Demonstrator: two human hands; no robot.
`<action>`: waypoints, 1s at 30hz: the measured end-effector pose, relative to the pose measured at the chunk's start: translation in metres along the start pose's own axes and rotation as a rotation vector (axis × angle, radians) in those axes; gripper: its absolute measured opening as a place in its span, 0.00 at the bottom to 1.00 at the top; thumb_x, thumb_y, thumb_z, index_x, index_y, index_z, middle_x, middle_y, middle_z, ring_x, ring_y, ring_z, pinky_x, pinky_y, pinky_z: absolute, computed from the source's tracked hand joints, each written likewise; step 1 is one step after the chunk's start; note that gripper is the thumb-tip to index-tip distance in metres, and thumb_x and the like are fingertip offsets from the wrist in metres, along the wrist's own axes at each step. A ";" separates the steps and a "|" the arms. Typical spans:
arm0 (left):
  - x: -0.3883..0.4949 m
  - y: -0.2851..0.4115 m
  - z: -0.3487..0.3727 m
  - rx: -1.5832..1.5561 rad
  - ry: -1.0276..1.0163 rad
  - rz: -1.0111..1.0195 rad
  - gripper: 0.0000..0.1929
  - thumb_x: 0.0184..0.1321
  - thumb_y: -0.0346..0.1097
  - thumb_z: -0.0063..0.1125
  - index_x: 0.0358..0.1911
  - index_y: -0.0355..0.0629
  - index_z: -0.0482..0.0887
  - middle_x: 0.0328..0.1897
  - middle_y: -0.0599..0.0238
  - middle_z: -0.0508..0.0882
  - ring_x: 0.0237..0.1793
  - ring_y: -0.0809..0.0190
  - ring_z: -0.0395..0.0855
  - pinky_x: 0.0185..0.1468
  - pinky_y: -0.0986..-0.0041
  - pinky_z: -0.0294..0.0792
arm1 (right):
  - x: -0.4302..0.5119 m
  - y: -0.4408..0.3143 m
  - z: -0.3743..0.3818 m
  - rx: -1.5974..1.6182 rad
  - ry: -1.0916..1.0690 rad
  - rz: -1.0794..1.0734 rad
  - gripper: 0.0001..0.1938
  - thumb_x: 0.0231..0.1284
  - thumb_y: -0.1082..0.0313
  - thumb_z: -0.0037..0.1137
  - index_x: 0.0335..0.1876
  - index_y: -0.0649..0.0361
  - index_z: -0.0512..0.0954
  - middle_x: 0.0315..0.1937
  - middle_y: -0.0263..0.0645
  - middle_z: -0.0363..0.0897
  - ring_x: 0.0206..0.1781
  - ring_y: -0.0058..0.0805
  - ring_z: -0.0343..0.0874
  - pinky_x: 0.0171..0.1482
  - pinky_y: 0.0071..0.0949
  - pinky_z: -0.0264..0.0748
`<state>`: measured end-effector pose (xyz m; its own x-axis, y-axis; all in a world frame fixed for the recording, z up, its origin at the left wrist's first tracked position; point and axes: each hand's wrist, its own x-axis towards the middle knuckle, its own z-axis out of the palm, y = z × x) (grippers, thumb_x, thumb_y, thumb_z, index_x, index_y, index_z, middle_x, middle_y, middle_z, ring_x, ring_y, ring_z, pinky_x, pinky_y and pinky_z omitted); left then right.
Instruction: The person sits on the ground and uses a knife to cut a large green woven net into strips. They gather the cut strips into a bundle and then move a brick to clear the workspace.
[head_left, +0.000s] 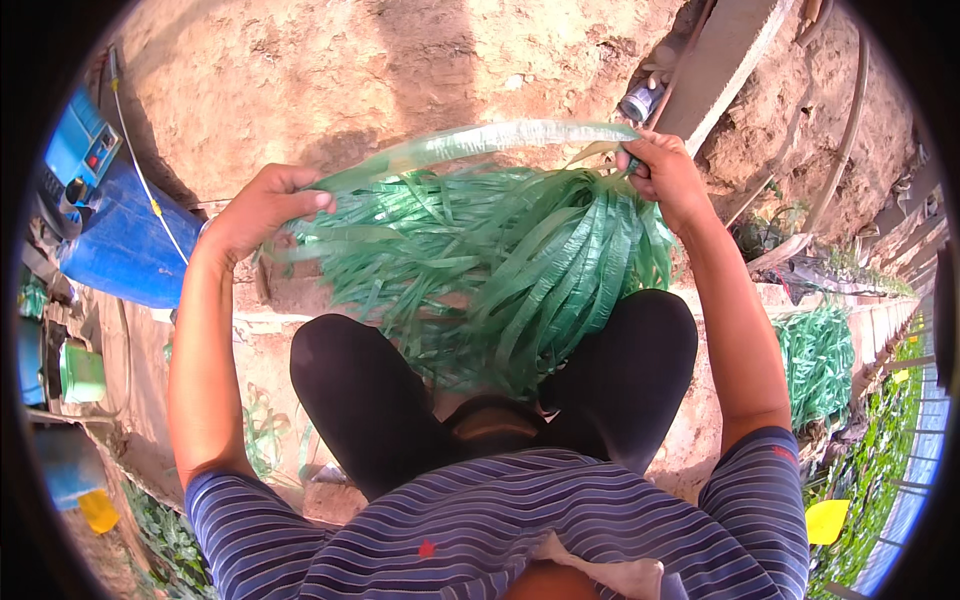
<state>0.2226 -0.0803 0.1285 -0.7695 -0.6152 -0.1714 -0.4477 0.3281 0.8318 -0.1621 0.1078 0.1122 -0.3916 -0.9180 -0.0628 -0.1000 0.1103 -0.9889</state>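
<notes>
A long translucent green plastic strip (480, 140) arcs between my two hands. My left hand (274, 206) has its end of the strip between thumb and fingers. At the other end, my right hand (664, 176) pinches the strip and the gathered top of a bundle of green plastic strips (577, 255). The bundle hangs down and spreads to the left, above and between my bent knees. Something small and dark green shows at my right fingers, too hidden to name. Motion blurs the strips near my left hand.
A blue plastic barrel (127, 232) and a blue machine (82, 142) stand at left, with a hose alongside. A concrete post (712, 67) and a metal can (640, 102) lie at upper right. Another pile of green strips (816, 364) sits at right, near plants. Bare earth rises ahead.
</notes>
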 end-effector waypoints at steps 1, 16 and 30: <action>-0.009 -0.023 -0.008 -0.019 0.041 -0.055 0.08 0.59 0.36 0.57 0.31 0.40 0.84 0.22 0.78 0.75 0.26 0.75 0.67 0.35 0.80 0.61 | 0.000 0.004 -0.008 0.005 0.038 0.030 0.14 0.65 0.66 0.46 0.23 0.60 0.74 0.11 0.20 0.55 0.12 0.10 0.48 0.16 0.18 0.41; -0.119 -0.214 -0.119 -0.281 0.705 -0.191 0.11 0.68 0.38 0.46 0.42 0.42 0.81 0.24 0.72 0.79 0.19 0.75 0.72 0.19 0.84 0.60 | 0.015 0.004 -0.045 0.505 0.104 0.129 0.10 0.70 0.58 0.42 0.44 0.55 0.71 0.20 0.27 0.61 0.15 0.14 0.52 0.18 0.16 0.49; -0.383 -0.330 -0.365 -0.766 1.036 -0.143 0.09 0.67 0.32 0.50 0.46 0.38 0.79 0.35 0.65 0.82 0.28 0.69 0.76 0.34 0.81 0.70 | 0.031 0.055 -0.145 0.749 0.229 0.103 0.13 0.70 0.60 0.42 0.43 0.64 0.73 0.21 0.27 0.63 0.18 0.14 0.56 0.20 0.15 0.51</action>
<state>0.8308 -0.2144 0.1123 0.1261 -0.9884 -0.0841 0.1420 -0.0659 0.9877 -0.3125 0.1406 0.0753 -0.5518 -0.8070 -0.2102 0.5580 -0.1699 -0.8123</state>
